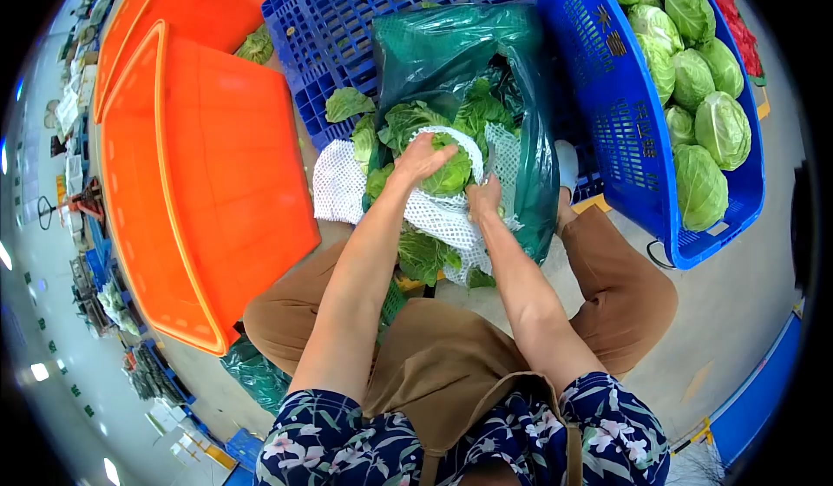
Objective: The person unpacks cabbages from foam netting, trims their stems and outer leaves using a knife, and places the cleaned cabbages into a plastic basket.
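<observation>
A green cabbage (449,174) sits in front of me, partly wrapped in white foam netting (444,219). My left hand (420,160) grips its upper left side, fingers curled over the leaves. On the right, my right hand (483,198) is closed around what looks like a knife, its narrow grey blade (490,160) pointing away from me beside the cabbage; the handle is hidden in my fist. Loose outer leaves (425,256) lie below and around the cabbage. Beneath and behind is a dark green plastic bag (536,182). More foam netting (338,182) lies to the left.
A blue crate (607,95) filled with several cabbages (723,130) stands at my right. Large orange bins (217,174) stand at the left. A blue plastic pallet (321,26) lies beyond the bag. My bent knees flank the work area.
</observation>
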`<state>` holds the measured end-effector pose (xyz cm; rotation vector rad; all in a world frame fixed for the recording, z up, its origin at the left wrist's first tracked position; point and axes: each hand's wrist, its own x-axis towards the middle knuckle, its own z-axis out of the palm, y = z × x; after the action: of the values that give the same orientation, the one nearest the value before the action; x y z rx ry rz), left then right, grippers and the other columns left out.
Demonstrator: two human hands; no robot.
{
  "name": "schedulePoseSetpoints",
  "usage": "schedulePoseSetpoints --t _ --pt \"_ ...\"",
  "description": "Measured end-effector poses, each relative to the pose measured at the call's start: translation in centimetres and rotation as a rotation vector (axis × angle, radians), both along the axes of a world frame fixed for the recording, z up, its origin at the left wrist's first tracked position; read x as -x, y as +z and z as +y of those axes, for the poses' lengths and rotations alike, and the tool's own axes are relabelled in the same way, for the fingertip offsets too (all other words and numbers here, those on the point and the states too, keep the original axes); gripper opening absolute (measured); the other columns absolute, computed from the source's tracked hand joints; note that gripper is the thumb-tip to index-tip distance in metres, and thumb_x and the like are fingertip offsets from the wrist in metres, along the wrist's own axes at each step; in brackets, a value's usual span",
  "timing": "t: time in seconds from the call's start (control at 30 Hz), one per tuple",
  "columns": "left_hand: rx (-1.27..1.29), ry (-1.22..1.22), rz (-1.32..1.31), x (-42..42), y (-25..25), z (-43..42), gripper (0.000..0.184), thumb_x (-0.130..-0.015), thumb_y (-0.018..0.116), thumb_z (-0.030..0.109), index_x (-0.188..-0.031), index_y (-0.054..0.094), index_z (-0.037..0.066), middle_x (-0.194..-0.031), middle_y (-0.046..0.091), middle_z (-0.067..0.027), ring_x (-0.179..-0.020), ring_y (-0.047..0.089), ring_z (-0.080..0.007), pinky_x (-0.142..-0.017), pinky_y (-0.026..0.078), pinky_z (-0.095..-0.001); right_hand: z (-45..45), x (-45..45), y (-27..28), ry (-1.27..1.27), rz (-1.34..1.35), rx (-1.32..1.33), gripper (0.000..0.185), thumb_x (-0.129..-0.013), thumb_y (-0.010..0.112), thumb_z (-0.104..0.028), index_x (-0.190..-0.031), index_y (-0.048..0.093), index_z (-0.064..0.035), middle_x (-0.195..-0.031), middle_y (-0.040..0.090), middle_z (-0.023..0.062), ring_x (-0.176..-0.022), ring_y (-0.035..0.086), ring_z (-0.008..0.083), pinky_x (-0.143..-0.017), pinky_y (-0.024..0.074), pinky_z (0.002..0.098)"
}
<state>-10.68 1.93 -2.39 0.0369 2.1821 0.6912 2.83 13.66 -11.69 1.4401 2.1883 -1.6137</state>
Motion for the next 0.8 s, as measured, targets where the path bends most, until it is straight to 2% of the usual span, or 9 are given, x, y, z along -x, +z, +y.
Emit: schedulePoseSetpoints --t 0.07,0.17,0.2,0.33,0.43,0.5,0.53,0.7,0.8 --pt "0.312 -0.189 0.086 -0.3 3.9 3.5 0.114 -0.059 0.078 0.053 -0.141 0.023 -0.002 -0.145 0.029 -0.0224 -0.13 0.036 -0.0381 -0.101 0.025 -0.0647 0.0 0.5 -0.4 0.067 0.165 -0.018 0.037 -0.063 0.062 -0.005 -0.098 0.056 0.0043 -0.086 0.063 0.0215 -0.079 0.06 0.0366 -0.074 0.0472 0.0404" --pt "0.631 -0.413 0.029 0.2 4.5 5.4 0.125 -0.052 0.082 0.053 -0.144 0.016 0.0 -0.142 0.031 -0.0265 -0.126 0.04 -0.0415 -0.097 0.027 -0.0683 0.1 1.0 1.7 0.077 0.093 -0.017 0.037 -0.061 0.063 -0.006 -0.096 0.056 0.0049 -0.085 0.063 0.0223 -0.08 0.061 0.0363 -0.074 0.0469 0.041" --pt "0.597 -0.392 0.036 0.4 4.0 4.9 0.132 -0.046 0.085 0.052 -0.146 0.012 0.004 -0.138 0.035 -0.0278 -0.123 0.043 -0.0416 -0.094 0.032 -0.0656 0.7 1.2 3.2 0.089 0.078 0.071 0.032 -0.062 0.062 -0.007 -0.092 0.057 0.0052 -0.083 0.063 0.0232 -0.078 0.061 0.0391 -0.073 0.047 0.0431" --pt "0.294 -0.242 0.086 -0.5 4.8 -1.1 0.123 -0.048 0.085 0.048 -0.144 0.022 0.004 -0.134 0.042 -0.0242 -0.117 0.051 -0.0344 -0.095 0.043 -0.0396 2.1 2.1 3.1 0.246 0.15 -0.26 0.02 -0.067 0.058 -0.009 -0.085 0.058 0.0005 -0.081 0.063 0.0238 -0.077 0.06 0.0435 -0.07 0.0479 0.0466" --pt "-0.178 -0.02 0.2 -3.5 1.2 -8.1 0.115 -0.05 0.087 0.038 -0.143 0.027 0.005 -0.132 0.045 -0.0221 -0.117 0.05 -0.0327 -0.096 0.042 -0.0391 3.8 3.1 2.8 0.3 -0.03 -0.22 0.017 -0.068 0.059 -0.01 -0.084 0.059 -0.0041 -0.083 0.064 0.0214 -0.079 0.061 0.0412 -0.069 0.048 0.0466" --pt "-0.4 0.117 0.236 -5.9 5.1 -8.1 0.111 -0.051 0.089 0.03 -0.141 0.03 0.004 -0.131 0.046 -0.0196 -0.119 0.048 -0.0311 -0.099 0.039 -0.0383 3.7 3.5 1.8 0.321 -0.088 -0.232 0.016 -0.069 0.059 -0.011 -0.085 0.06 -0.0077 -0.086 0.065 0.0192 -0.082 0.062 0.0393 -0.071 0.0484 0.047" --pt "-0.453 0.109 0.374 -7.2 2.8 -8.9 0.114 -0.05 0.09 0.029 -0.142 0.028 0.005 -0.129 0.047 -0.0185 -0.122 0.045 -0.03 -0.103 0.036 -0.0372 3.4 3.8 1.6 0.331 -0.119 -0.249 0.017 -0.069 0.059 -0.011 -0.086 0.06 -0.008 -0.086 0.065 0.019 -0.083 0.062 0.0391 -0.072 0.0484 0.0473" --pt "-0.302 0.234 0.373 -11.0 -0.1 -10.3 0.11 -0.05 0.09 0.027 -0.14 0.03 0.005 -0.135 0.039 -0.0176 -0.125 0.04 -0.0306 -0.104 0.036 -0.0396 3.7 5.8 1.7 0.595 -0.146 -0.224 0.024 -0.068 0.063 -0.012 -0.091 0.061 -0.0043 -0.085 0.065 0.0202 -0.086 0.062 0.0397 -0.076 0.0483 0.0473" --pt "-0.249 0.223 0.259 -10.5 -0.5 -10.5 0.103 -0.051 0.089 0.029 -0.137 0.037 0.01 -0.138 0.033 -0.0191 -0.126 0.037 -0.0356 -0.101 0.038 -0.044 3.0 6.1 11.6 0.718 -0.011 -0.288 0.045 -0.066 0.076 -0.027 -0.099 0.06 -0.0003 -0.108 0.06 0.021 -0.096 0.059 0.0389 -0.08 0.0486 0.0456"
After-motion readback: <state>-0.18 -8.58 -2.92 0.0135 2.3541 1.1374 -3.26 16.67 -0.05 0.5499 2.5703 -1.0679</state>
